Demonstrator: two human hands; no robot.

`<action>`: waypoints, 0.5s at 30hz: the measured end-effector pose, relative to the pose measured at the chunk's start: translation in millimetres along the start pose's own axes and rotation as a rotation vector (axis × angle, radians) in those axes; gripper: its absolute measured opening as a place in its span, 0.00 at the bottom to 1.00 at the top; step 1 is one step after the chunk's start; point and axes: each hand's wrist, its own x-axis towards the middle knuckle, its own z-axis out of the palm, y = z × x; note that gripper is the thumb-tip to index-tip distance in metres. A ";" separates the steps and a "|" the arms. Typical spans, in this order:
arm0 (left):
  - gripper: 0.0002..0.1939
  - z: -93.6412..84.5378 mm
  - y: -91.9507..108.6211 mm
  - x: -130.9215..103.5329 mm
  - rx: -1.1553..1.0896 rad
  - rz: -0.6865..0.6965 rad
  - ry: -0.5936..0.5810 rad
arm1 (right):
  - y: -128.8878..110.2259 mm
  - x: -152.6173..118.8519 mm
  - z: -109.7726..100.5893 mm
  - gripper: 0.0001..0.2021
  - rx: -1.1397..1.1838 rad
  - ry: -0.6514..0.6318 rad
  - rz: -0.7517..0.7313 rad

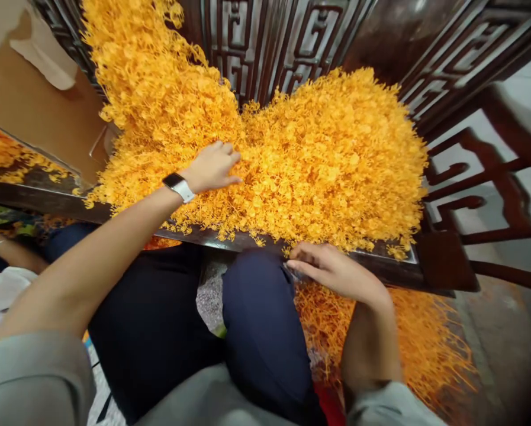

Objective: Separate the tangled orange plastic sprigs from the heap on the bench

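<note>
A large heap of curly yellow-orange pieces (331, 160) covers the seat of a dark carved wooden bench (380, 263). Over the middle of the heap is my left hand (214, 165), its fingers loosely spread and the thumb apart, with a watch on a white band (179, 187) at the wrist. My right hand (331, 267) rests by the bench's front edge, near my knee, with its fingers curled and the thumb close to them. Whatever lies between those fingertips is too small to make out.
At the left stands an open cardboard box (38, 100), with more orange pieces (3, 154) beside it. Below the bench lies a pile of orange strands (429, 343). The bench's armrest (491, 171) rises at the right. Another person's arm (12, 248) shows at the left edge.
</note>
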 end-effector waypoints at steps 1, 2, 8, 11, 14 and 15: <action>0.24 6.4 3.7 0.1 0.057 0.036 -0.044 | -10.8 11.4 -8.0 0.12 0.029 -0.051 -0.072; 0.21 10.9 8.2 0.0 0.095 0.058 -0.070 | -22.9 27.0 -15.1 0.12 0.039 -0.052 -0.142; 0.15 8.7 19.4 -4.5 0.069 0.061 -0.044 | -75.0 169.0 -20.6 0.24 -0.416 0.545 -0.144; 0.15 1.7 14.1 -4.1 -0.043 -0.019 0.069 | -78.9 212.5 -15.1 0.20 -0.636 0.453 -0.064; 0.13 -0.9 11.9 2.0 -0.162 -0.074 0.226 | -76.5 218.2 -16.6 0.14 -0.583 0.527 -0.052; 0.12 -0.2 12.0 5.1 -0.219 -0.073 0.247 | -75.0 215.0 -19.1 0.14 -0.520 0.569 -0.082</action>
